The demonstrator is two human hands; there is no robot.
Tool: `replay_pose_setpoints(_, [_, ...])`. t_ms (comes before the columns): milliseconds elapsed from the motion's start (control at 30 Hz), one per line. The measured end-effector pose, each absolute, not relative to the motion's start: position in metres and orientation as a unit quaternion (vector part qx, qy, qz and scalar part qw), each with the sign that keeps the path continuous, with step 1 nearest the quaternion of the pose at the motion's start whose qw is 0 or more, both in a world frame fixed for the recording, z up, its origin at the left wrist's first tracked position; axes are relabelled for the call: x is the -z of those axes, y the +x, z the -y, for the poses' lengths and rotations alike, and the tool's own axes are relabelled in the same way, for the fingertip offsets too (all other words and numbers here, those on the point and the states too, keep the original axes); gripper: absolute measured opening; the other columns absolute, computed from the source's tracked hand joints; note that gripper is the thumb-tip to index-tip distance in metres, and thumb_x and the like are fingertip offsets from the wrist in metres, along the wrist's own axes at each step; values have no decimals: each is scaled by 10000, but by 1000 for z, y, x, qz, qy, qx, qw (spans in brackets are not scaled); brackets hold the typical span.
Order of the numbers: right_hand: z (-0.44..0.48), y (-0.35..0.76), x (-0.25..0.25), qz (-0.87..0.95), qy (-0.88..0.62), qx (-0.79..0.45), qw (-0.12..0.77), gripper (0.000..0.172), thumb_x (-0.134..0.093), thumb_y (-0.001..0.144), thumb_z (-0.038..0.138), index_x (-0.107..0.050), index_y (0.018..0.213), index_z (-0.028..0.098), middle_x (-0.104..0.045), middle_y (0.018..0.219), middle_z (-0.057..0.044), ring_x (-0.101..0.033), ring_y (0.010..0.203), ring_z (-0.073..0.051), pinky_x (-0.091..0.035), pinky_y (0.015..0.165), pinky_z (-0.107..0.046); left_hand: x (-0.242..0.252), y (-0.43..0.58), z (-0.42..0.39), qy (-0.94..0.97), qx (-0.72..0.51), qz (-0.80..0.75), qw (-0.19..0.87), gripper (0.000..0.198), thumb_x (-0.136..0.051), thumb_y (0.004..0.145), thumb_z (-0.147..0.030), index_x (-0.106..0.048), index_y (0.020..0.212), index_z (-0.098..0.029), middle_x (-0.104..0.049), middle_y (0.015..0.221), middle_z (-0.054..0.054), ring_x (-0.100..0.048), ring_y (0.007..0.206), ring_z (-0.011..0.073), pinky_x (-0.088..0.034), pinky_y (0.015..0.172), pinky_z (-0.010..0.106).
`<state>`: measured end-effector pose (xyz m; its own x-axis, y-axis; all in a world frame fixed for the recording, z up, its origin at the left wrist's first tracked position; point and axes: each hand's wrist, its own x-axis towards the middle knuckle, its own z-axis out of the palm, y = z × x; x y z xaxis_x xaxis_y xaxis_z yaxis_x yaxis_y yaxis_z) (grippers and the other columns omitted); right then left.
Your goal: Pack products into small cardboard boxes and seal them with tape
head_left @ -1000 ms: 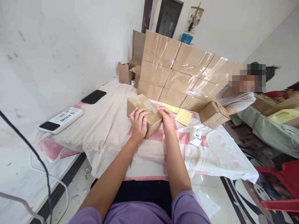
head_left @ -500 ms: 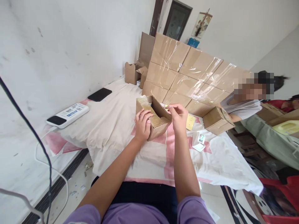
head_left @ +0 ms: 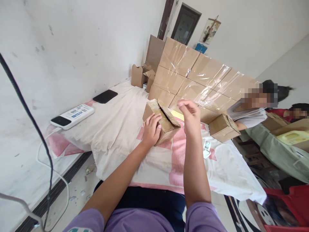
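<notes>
A small cardboard box (head_left: 166, 129) with worn tape sits on the cloth-covered table, its top flaps nearly closed with a narrow dark gap between them. My left hand (head_left: 152, 130) grips its near left side, fingers laid over the taped top flap. Raised just right of the box, my right hand (head_left: 191, 112) is apart from it, fingers curled together; whatever they may pinch is too small to make out. Behind the box lies a yellow card (head_left: 177, 115), partly hidden by the right hand. A small white open case (head_left: 207, 149) lies right of my right forearm.
Plastic-wrapped cartons (head_left: 190, 75) form a wall at the back. Another cardboard box (head_left: 223, 128) stands at the right, near a person (head_left: 252, 112). On the left are a black phone (head_left: 105, 96) and a white device (head_left: 72, 116). Cables hang at far left.
My right hand has come off the box's far flap and moved up and right. That flap has folded down, narrowing the opening. My left hand stays on the box.
</notes>
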<state>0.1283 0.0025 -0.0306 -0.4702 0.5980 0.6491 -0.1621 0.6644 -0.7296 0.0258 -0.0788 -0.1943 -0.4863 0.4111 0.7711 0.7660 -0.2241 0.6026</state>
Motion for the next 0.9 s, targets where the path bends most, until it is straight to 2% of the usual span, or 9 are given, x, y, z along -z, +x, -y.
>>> replay_pose_setpoints(67, [-8,125,39,789,-171,-395,439,150,-748,792,387,-737,777,238,-690,1095,-50,-647,1149,-248,-472,1064,-416,197,25,79,-483,625,595,150,518,-324,1114,-477,-474,1518,-190,-588,1526,152,-433,1502,272,-309,1197,447])
replay_pose_setpoints(167, [-18,122,56,793,-216,-429,375,165,-760,738,401,-765,750,236,-702,1106,-44,-645,1151,-260,-432,1114,-431,199,24,80,-493,625,585,154,586,-330,1107,-524,-414,1566,-169,-559,1548,179,-421,1518,283,-304,1212,456])
replay_pose_setpoints(400, [-24,122,71,803,-250,-402,362,151,-736,708,396,-760,708,247,-711,971,-30,-645,1107,-265,-432,1096,-414,195,24,82,-521,579,607,157,506,-278,1113,-498,-652,1352,-253,-548,1558,110,-380,1525,290,-300,1199,478])
replay_pose_setpoints(567, [-25,123,72,808,-289,-381,344,175,-681,728,386,-713,672,223,-691,938,-28,-635,1035,-243,-446,1040,-388,194,24,83,-516,589,599,166,459,-308,1106,-479,-673,1238,-233,-582,1495,114,-392,1500,289,-308,1196,481])
replay_pose_setpoints(733, [-33,126,80,808,-339,-357,325,298,-719,721,474,-646,609,207,-660,826,-24,-610,893,-215,-483,857,-334,193,25,84,-510,589,604,167,423,-324,1098,-455,-661,1224,-233,-585,1489,115,-397,1492,290,-309,1181,483])
replay_pose_setpoints(900, [-40,129,93,787,-364,-378,325,292,-710,705,490,-641,639,213,-633,722,-7,-593,798,-205,-468,742,-315,191,27,84,-509,584,612,160,396,-336,1092,-434,-655,1228,-243,-588,1487,106,-401,1489,287,-313,1174,482])
